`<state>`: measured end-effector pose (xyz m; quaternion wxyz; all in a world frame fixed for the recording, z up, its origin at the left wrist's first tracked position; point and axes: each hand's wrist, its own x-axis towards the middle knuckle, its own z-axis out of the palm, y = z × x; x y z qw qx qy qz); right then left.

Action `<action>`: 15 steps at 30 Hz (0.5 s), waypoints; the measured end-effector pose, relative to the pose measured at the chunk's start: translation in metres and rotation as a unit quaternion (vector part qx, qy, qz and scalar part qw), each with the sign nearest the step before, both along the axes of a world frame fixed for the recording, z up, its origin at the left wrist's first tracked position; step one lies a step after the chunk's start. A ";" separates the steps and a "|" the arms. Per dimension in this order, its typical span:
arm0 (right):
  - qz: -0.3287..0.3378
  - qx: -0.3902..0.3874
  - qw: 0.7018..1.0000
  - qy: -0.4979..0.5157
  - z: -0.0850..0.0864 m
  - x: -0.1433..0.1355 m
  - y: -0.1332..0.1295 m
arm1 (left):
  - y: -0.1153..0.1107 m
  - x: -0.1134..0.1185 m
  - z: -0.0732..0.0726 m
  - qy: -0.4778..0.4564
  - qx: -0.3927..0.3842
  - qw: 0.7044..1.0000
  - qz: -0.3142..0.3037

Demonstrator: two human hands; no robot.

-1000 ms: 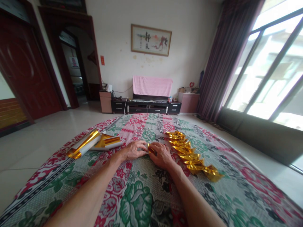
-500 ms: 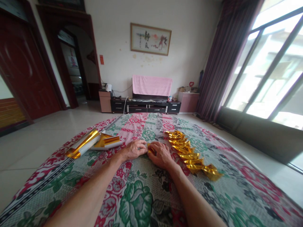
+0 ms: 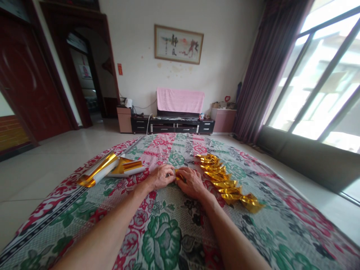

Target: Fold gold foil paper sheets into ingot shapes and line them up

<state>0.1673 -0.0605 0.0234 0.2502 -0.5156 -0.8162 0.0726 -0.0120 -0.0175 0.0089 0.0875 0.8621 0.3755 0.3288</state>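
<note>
A small folded piece of gold foil paper (image 3: pixel 179 177) lies on the patterned cloth, mostly covered by my fingers. My right hand (image 3: pixel 191 182) is closed over it, the thumb and fingers pinching its near and far sides. From the other side, my left hand (image 3: pixel 161 176) has curled fingers meeting the paper's left edge; the fingertips are partly hidden. To the right runs a slanting row of several folded gold foil shapes (image 3: pixel 225 183), like paper ingots. On the left rest a rolled gold-and-white foil sheet (image 3: pixel 102 168) and more curled foil sheets (image 3: pixel 128 167).
A flowered cloth (image 3: pixel 161 240) covers the round-edged surface under my arms. Beyond it stands a low black cabinet (image 3: pixel 174 127), with a pink towel (image 3: pixel 180 99) draped over a screen. A purple curtain (image 3: pixel 261 71) and windows are at right.
My left hand has shifted slightly, its fingers curling in more against the gold foil paper. My right hand stays nearly in place. The row and the rolled sheets have not moved.
</note>
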 end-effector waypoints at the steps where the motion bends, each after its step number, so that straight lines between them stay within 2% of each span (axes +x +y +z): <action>1: 0.001 -0.001 1.000 0.000 0.000 0.000 0.000 | 0.000 0.001 -0.001 0.001 0.001 1.000 0.004; 15: -0.003 -0.007 1.000 -0.005 -0.004 0.001 0.005 | -0.004 0.006 0.005 0.018 -0.006 0.999 0.026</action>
